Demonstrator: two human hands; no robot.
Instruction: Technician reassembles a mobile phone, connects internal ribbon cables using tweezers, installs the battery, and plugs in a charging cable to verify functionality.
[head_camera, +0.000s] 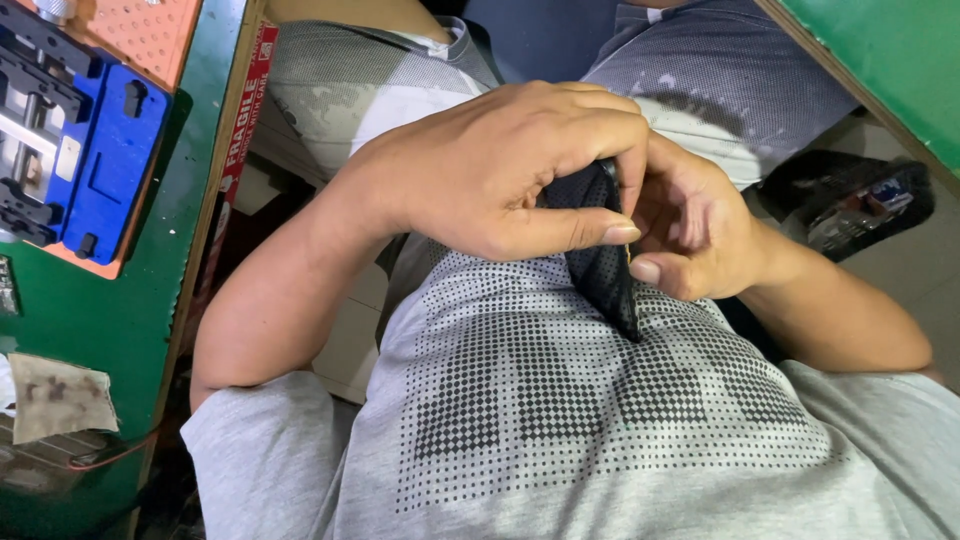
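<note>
Head view: the left hand and right hand meet at centre frame, over the lap and against the grey dotted shirt. Between them stands a thin black slab, seemingly a phone, on edge, its lower end pointing toward 5 o'clock and resting on the shirt. The left fingers curl over its top edge from 10 o'clock, with the thumb pressed along its near face, so this hand is closed on the slab. The right hand cups the far side from 3 o'clock, its thumb tip touching the slab's edge; it appears to steady the slab, though its other fingers are hidden. At 9 o'clock, a blue jig sits on the green bench, well apart, with a dirty cloth at 8 o'clock.
</note>
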